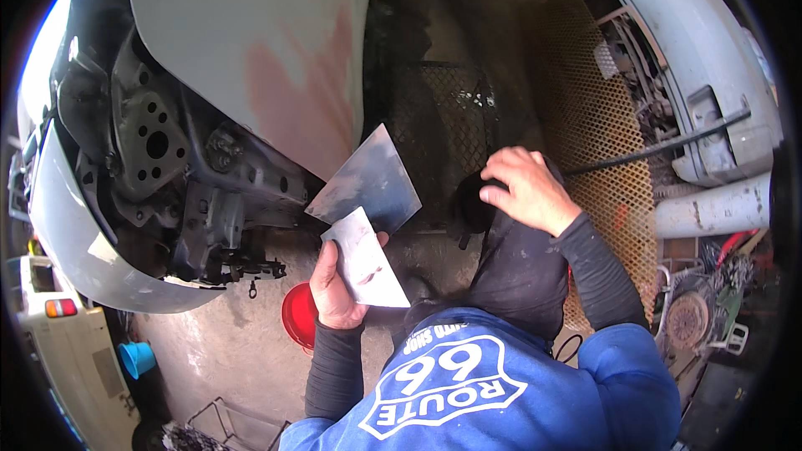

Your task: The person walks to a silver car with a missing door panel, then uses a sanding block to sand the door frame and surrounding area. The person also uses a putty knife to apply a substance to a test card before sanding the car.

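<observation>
My left hand [337, 288] is closed around a white sheet [366, 260] with smudges and a small reddish-brown mark on it. The thumb lies along its near edge, and a fingertip shows at the far edge. Just beyond the sheet is a flat, square greyish plate [378, 169], with one corner behind the sheet. Whether my fingers also grip the plate cannot be made out. My right hand [528, 190] is over my bent knee, fingers loosely curved and thumb apart, with nothing visible in it. A pale car fender [276, 50] with a reddish-brown patch stands ahead of my left hand.
Exposed car-front metalwork [159, 142] and a hanging bumper [92, 242] lie to the left. A red bucket [299, 317] stands beside my left forearm, and a blue bucket [138, 359] farther left. Perforated metal mesh [606, 117] and a second vehicle's body panel [710, 58] are at right.
</observation>
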Motion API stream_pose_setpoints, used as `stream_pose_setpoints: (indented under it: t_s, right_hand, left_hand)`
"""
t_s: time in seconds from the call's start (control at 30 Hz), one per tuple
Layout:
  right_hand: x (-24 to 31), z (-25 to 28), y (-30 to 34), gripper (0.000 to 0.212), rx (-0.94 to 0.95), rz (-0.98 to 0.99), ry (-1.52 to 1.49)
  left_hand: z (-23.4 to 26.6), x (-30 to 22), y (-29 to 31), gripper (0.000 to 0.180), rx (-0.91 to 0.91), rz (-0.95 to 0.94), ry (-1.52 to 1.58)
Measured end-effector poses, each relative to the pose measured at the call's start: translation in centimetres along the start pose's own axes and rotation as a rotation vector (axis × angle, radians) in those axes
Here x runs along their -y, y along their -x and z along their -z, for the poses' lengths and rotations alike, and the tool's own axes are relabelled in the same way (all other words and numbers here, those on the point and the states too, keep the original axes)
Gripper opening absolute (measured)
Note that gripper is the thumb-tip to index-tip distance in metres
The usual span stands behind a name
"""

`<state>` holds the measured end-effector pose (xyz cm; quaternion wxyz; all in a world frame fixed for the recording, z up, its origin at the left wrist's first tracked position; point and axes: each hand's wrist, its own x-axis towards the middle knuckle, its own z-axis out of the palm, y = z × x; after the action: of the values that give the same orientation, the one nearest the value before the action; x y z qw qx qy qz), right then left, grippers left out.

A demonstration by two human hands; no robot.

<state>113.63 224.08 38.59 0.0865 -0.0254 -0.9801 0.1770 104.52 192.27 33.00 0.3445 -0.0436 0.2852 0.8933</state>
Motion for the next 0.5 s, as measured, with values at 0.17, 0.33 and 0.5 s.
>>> stream_pose_setpoints:
  t_s: [0.17,0.33,0.5]
  right_hand:
    - [-0.6,-1.6,-1.8,0.029,-0.041,0.033,0.106]
    - [-2.5,-1.5,-5.6,0.04,-0.026,-0.209,0.106]
    - [-10.4,-6.5,-8.5,0.034,-0.044,-0.044,0.02]
  left_hand:
    - [-2.0,-0.7,-2.2,0.051,0.093,0.138,0.129]
    - [-6.2,-0.4,-9.8,0.059,0.166,0.151,0.032]
    - [-15.4,-0.3,-21.1,0.057,0.577,0.323,0.119]
